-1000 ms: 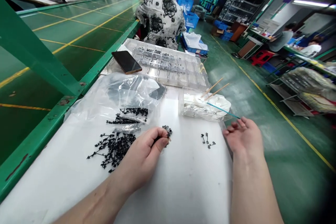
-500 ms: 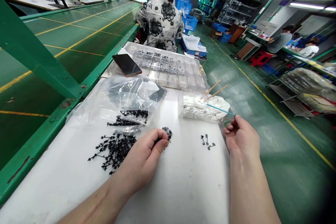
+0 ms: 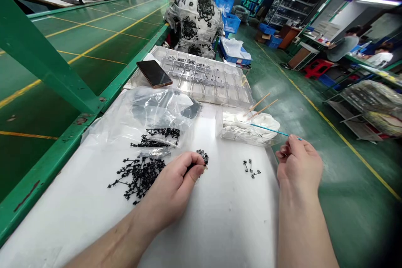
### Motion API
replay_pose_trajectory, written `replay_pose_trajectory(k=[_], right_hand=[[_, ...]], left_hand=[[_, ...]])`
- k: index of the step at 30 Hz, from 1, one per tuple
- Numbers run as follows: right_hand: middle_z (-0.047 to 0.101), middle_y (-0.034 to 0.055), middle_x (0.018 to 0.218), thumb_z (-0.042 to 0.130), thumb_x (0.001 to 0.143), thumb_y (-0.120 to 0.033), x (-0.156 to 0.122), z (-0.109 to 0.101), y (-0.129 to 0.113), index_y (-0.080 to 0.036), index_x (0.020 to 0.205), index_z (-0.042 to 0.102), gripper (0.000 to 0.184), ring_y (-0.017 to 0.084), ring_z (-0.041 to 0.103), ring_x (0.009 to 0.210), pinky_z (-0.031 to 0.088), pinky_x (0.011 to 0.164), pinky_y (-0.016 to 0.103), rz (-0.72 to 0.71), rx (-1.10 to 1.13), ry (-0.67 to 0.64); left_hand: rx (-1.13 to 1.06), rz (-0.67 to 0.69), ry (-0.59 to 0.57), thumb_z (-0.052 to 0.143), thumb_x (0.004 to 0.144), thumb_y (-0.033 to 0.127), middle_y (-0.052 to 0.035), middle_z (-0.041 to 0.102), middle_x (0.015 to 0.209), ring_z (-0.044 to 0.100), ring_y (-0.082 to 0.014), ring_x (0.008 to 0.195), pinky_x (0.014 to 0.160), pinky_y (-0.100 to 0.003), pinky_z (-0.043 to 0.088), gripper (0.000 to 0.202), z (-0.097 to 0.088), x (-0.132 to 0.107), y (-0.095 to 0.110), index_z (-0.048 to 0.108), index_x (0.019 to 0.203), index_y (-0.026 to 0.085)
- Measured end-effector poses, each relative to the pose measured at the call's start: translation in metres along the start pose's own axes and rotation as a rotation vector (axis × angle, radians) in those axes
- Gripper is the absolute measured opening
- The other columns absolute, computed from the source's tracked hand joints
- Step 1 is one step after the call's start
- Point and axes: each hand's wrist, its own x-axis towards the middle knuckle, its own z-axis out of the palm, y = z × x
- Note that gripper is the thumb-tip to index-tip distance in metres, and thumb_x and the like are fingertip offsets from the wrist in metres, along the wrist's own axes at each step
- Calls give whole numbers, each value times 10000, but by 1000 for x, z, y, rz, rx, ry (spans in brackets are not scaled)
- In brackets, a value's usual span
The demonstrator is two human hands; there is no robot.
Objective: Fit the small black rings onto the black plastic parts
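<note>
My left hand (image 3: pixel 180 184) is closed in a pinch above the white tabletop (image 3: pixel 220 217). A bit of something small and black shows between its fingers; most of it is hidden. Just past the fingertips lies a little cluster of small dark round parts (image 3: pixel 202 155). To the left of this hand spreads a pile of black branched plastic pieces (image 3: pixel 138 176). My right hand (image 3: pixel 300 161) pinches the end of a thin blue stick (image 3: pixel 270 128). The stick's far end reaches over a clear box (image 3: pixel 243 137) with crumpled white material in it.
Two wooden sticks (image 3: pixel 262 106) stand in the box. Several small black parts (image 3: pixel 251 168) lie before it. A clear plastic bag (image 3: pixel 150 109), a phone (image 3: pixel 153 73) and a compartment tray (image 3: pixel 204 77) lie farther back. A green frame (image 3: pixel 47 54) borders the left; a person (image 3: pixel 196 23) sits ahead.
My right hand has moved slightly to the right, drawing the blue stick's far end rightward over the box. The left hand keeps its pinch. The whole view has shifted a little.
</note>
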Motion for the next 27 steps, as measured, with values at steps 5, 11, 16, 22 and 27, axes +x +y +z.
replay_pose_trajectory(k=[5,11,16,22,27], right_hand=[[545,-43,652,802,705,-173,0,-4,-7,-194,768,628,187,108,458,560,394,455,203,-28,106,-41],[475,-43,737,741,748,-196,-20,-1,-22,-198,769,595,148,114,413,591,433,488,260,183,344,-259],[404,-34,738,697,823,-235,-51,6,-26,-196,714,567,174,120,380,593,410,500,286,201,316,-418],[400,-27,757,680,839,-248,-65,6,-23,-194,736,599,142,124,388,609,409,519,286,189,233,-524],[426,-12,771,668,844,-245,-69,6,-21,-184,734,621,134,131,403,640,422,526,281,170,202,-557]], left_hand=[[-20,-5,-4,457,1120,340,12,575,833,519,-199,736,700,-325,406,233,-1,-1,1,592,953,248],[-43,4,38,469,1121,347,12,595,860,547,-199,780,736,-324,421,225,-3,-3,3,612,975,252],[-97,39,87,498,1107,281,26,614,875,557,-180,792,737,-307,424,179,-5,-4,6,616,975,253],[-135,78,102,517,1098,233,45,613,865,544,-155,762,708,-290,420,155,-5,-5,6,621,984,250],[-142,103,98,517,1096,205,51,589,836,523,-147,726,681,-289,409,164,-6,-4,7,615,971,243]])
